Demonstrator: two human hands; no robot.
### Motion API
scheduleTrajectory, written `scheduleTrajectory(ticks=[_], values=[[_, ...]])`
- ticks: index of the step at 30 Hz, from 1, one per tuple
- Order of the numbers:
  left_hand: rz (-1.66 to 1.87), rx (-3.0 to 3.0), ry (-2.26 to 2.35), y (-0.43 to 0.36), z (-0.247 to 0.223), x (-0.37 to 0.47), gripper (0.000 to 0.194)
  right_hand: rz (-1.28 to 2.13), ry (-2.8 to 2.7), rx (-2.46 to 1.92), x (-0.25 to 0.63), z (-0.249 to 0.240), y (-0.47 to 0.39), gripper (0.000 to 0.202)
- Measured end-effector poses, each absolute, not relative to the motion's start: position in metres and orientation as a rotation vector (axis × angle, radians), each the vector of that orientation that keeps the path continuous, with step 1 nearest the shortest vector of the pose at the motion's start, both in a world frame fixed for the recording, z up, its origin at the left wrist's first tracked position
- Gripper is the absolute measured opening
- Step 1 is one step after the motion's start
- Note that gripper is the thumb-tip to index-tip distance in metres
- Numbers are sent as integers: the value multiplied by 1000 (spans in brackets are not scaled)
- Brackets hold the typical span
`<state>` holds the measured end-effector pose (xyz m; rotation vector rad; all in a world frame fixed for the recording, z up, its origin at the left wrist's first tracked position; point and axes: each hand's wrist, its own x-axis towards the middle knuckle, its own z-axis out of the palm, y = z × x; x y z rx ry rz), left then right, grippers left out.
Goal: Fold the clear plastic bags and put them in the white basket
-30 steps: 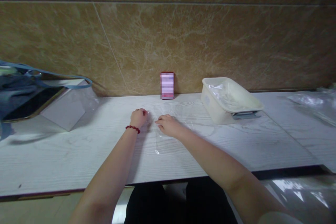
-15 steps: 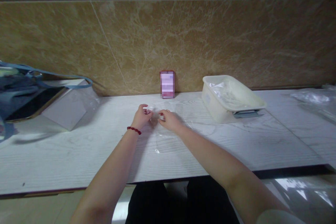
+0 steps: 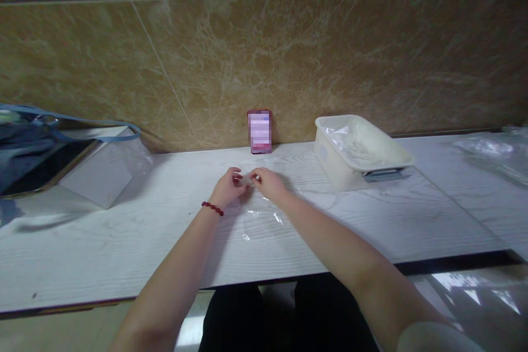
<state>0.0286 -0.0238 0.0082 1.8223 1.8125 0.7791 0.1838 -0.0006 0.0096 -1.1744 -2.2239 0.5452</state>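
A clear plastic bag [image 3: 264, 215] lies flat on the white wood-grain table in front of me, its edges showing as faint glints. My left hand [image 3: 229, 186], with a red bead bracelet at the wrist, curls its fingers at the far end of the bag, thumb and fingertips closed on the plastic. Close beside it, my right hand [image 3: 267, 182] pinches a whitish bit of the plastic between thumb and forefinger. The fingertips nearly meet, and small details between them are too fine to make out.
A phone [image 3: 259, 132] leans against the marble wall. At the right stands a cream plastic bin [image 3: 336, 168] holding clear bags, with more clear plastic [image 3: 490, 148] farther right. On the left are a white box [image 3: 97, 179] and a blue-strapped denim bag [image 3: 25, 140].
My hands have come closer together, the right fingers now pinching a raised bit of plastic. The bag's near part has wrinkled slightly. The view has shifted a little.
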Motion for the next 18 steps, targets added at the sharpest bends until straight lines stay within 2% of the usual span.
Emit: scheduleTrajectory(ticks=[4,9,18], values=[[496,1891,2056,-34,7,29,48,511,-2267,-1157,191,12,-1,16],[400,1928,1978,-43,13,34,28,528,-2291,-1191,198,12,2,21],[416,2158,1905,-37,21,3,33,556,-2349,-1267,201,2,12,23]])
